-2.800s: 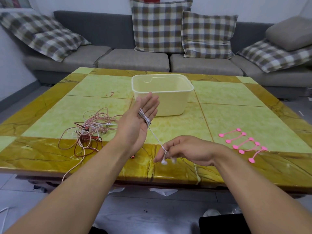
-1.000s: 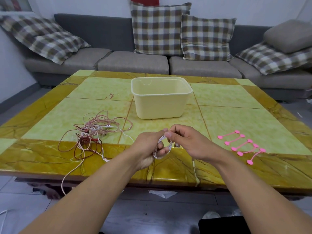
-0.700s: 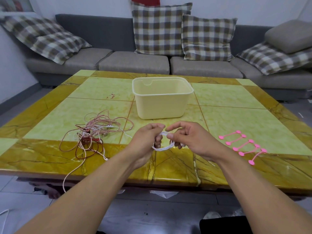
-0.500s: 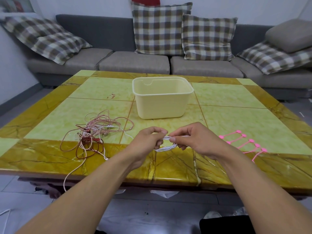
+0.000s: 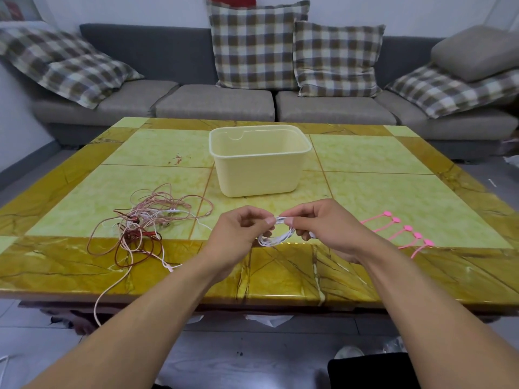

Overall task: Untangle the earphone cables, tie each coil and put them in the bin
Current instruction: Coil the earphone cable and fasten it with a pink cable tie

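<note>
Yellow-green marble worktop [image 5: 365, 192] carries a cream plastic bin [image 5: 259, 169]; nearer you than that bin, your left hand [image 5: 236, 240] and right hand [image 5: 325, 228] pinch a white coiled earphone cable [image 5: 276, 238] with curled fingers.

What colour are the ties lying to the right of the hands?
Pink: the ties lie in a row on the table, clearest in the head view.

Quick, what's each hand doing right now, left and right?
Left hand: pinching the white earphone coil.
Right hand: pinching the same coil's other side.
</note>
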